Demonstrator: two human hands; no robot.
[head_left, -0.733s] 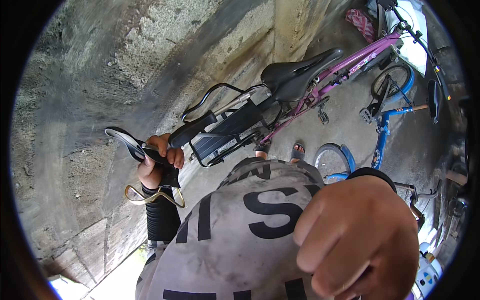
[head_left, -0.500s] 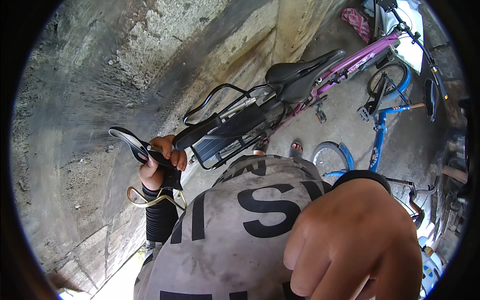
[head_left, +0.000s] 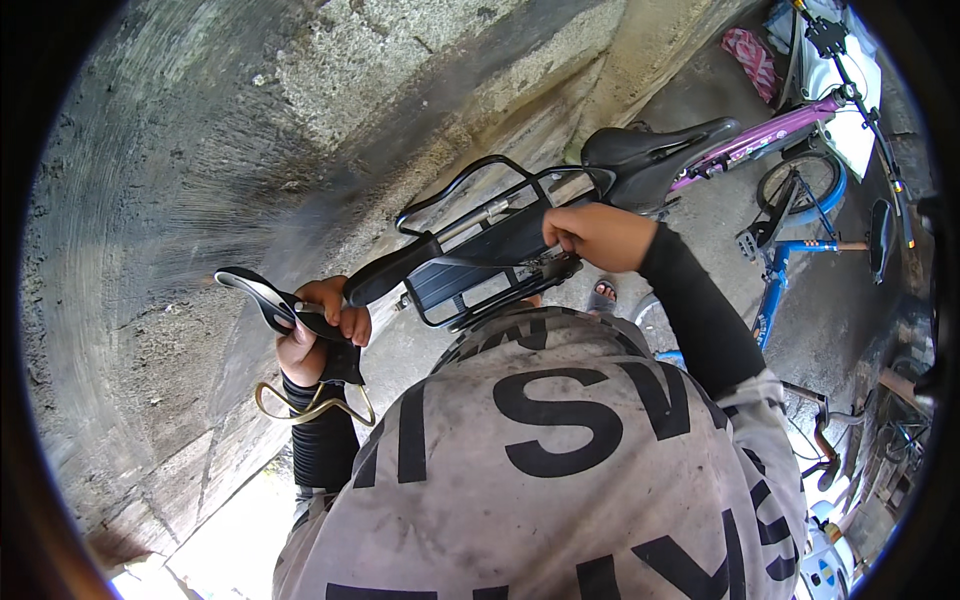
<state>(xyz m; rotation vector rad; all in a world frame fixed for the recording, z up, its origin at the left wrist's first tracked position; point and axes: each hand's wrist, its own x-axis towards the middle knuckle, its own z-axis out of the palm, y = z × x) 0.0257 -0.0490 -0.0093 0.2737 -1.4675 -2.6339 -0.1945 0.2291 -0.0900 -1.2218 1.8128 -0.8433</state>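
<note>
Left hand (head_left: 302, 352) is gripping a black-and-white saddle-like thing (head_left: 252, 288) with a bent gold rod (head_left: 285, 419), near the end of the rack (head_left: 440, 285). Right hand (head_left: 610, 236)'s curled over the rack, can't tell if it's gripping anything. Shirt (head_left: 650, 490)'s got big black letters.
</note>
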